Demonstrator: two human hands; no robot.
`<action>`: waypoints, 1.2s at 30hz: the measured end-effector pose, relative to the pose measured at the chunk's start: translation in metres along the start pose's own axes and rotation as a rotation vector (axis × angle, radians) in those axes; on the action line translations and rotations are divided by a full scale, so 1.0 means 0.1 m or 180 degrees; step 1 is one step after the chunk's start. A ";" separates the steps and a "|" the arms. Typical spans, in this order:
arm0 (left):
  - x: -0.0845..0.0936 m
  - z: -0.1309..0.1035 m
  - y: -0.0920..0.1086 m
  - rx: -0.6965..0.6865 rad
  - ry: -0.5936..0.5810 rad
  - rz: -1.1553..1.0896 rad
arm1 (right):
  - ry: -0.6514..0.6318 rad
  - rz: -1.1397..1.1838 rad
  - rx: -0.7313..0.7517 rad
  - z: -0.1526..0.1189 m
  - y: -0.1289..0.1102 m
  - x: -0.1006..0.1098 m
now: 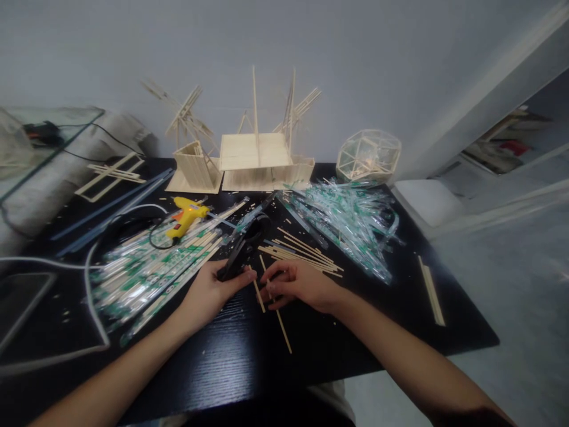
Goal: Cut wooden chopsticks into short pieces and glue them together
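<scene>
My left hand (213, 287) is closed around a black hand tool (242, 252), which points away from me and has a loop-like far end; blur hides its exact kind. A short wooden stick (259, 296) is pinched at the thumb tip of that same hand. Close beside it, my right hand (302, 284) grips a longer thin wooden stick (284, 332) between bent fingers, its lower end slanting toward me. Just beyond the hands lies a loose fan of wooden sticks (306, 252) on the black table (231, 362).
A yellow glue gun (187, 216) rests on plastic-wrapped sticks (155, 279) at left, near a white cable (48, 261). Empty wrappers (351, 219) are heaped at right. Stick-built models (255, 151) and a round frame (368, 155) stand along the wall.
</scene>
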State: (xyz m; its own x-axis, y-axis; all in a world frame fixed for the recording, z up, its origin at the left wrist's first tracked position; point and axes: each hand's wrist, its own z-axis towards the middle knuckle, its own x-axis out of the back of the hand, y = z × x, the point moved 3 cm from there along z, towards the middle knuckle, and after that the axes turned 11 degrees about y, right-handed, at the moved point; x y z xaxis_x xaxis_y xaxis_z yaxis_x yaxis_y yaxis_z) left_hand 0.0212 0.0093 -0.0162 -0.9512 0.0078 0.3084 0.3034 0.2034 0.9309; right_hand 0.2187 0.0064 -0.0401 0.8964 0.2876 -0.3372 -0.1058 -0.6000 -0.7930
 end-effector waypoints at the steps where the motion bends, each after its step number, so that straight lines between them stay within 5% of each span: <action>1: -0.01 0.00 0.01 -0.0005 -0.0011 -0.0001 | 0.0016 -0.0007 -0.0013 0.00 0.01 -0.01; 28: -0.07 -0.01 -0.01 -0.0208 -0.0013 -0.0064 | -0.0049 0.0056 -0.0207 0.01 0.09 -0.13; 36: -0.02 -0.05 0.01 -0.0945 -0.0149 0.0286 | 0.0241 0.0225 0.0168 0.04 0.03 -0.05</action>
State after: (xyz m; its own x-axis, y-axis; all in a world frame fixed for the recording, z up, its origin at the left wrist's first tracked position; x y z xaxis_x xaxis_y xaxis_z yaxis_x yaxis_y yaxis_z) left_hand 0.0232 0.0043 -0.0151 -0.9193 0.0594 0.3891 0.3828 -0.0949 0.9189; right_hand 0.2120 0.0061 -0.0423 0.9156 0.1876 -0.3556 -0.1906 -0.5760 -0.7949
